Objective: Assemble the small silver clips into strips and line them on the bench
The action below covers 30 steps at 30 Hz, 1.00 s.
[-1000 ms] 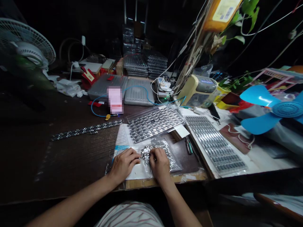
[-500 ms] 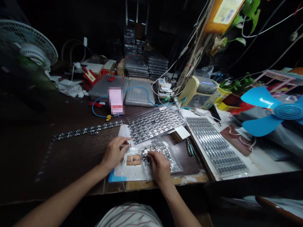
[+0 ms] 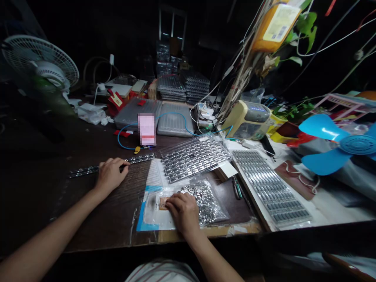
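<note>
A pink patch [image 3: 147, 129] is blurred out, so what stands behind it cannot be made out. Part of a metal strip [image 3: 141, 158] is covered by the left hand [image 3: 111, 175], and a small tan pad [image 3: 162, 203] is partly hidden under the right hand [image 3: 183, 211]. The metal pieces in a clear bag [image 3: 202, 203] are too small to be told apart. A blue fan [image 3: 357, 145] is cut off by the right edge, and the print on a yellow packet [image 3: 277, 27] is too small to be read.
</note>
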Each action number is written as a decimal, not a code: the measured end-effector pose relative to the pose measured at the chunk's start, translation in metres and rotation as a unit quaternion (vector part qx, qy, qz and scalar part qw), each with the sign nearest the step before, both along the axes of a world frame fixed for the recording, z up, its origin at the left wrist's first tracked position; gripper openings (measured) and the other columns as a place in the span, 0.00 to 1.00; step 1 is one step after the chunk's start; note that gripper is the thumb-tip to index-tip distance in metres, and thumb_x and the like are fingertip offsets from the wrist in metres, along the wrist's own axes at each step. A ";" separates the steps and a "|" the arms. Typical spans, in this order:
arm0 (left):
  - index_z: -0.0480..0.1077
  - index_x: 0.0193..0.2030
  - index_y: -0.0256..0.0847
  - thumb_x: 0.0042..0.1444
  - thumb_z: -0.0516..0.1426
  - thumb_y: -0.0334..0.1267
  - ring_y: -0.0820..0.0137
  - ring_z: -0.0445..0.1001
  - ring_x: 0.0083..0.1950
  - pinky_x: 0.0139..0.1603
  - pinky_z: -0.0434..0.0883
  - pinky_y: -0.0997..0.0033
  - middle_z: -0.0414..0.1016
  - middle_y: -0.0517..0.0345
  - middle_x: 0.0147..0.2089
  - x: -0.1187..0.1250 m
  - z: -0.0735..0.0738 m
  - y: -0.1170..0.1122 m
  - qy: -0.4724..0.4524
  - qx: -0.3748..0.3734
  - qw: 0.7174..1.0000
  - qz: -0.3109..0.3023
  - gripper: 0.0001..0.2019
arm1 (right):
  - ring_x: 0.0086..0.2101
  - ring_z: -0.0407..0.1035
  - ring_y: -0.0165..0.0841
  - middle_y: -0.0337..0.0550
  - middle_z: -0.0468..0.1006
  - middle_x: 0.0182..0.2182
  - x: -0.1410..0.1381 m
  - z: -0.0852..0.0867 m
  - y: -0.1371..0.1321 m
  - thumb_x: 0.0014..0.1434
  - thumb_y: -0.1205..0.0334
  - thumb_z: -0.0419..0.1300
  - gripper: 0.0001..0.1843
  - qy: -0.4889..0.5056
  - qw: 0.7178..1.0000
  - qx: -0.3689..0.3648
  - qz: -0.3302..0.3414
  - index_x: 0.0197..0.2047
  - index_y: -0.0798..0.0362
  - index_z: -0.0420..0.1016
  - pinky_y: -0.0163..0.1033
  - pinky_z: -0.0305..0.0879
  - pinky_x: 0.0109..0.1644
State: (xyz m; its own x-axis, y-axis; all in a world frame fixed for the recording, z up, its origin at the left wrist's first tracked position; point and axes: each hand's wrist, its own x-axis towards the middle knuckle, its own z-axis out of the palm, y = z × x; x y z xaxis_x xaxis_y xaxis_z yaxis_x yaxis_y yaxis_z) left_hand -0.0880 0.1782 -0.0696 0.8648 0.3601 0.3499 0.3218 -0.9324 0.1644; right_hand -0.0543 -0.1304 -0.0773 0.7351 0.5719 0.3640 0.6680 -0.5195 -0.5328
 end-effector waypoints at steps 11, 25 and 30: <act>0.78 0.35 0.44 0.56 0.55 0.40 0.61 0.73 0.44 0.47 0.60 0.61 0.80 0.54 0.40 0.101 0.031 -0.070 0.025 -0.080 0.989 -0.125 0.09 | 0.45 0.64 0.41 0.44 0.74 0.48 0.006 0.008 -0.021 0.59 0.64 0.61 0.18 -0.066 0.994 -0.078 -0.049 0.53 0.47 0.71 0.45 0.60 0.45; 0.70 0.49 0.43 0.61 0.48 0.36 0.71 0.75 0.33 0.38 0.68 0.71 0.78 0.58 0.43 0.058 0.038 -0.089 0.008 -0.248 0.953 -0.175 0.14 | 0.35 0.66 0.33 0.41 0.73 0.33 0.020 -0.006 -0.040 0.60 0.64 0.60 0.04 -0.060 0.996 -0.037 -0.062 0.34 0.49 0.76 0.36 0.61 0.37; 0.74 0.42 0.43 0.58 0.52 0.37 0.68 0.75 0.41 0.41 0.69 0.72 0.77 0.57 0.43 -0.001 0.026 -0.118 0.015 -0.345 0.913 -0.216 0.10 | 0.35 0.66 0.34 0.42 0.74 0.33 0.022 -0.005 -0.038 0.62 0.65 0.57 0.06 -0.059 0.996 0.005 -0.067 0.38 0.49 0.76 0.37 0.62 0.39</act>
State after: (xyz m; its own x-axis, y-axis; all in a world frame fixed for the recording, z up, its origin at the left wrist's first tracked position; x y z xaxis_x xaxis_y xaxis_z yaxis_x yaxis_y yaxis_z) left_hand -0.0887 0.0599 -0.0432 0.9837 0.1092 0.1429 -0.0378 -0.6511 0.7580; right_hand -0.0319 -0.1689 -0.0820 0.7566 0.4665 0.4582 0.6510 -0.6032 -0.4608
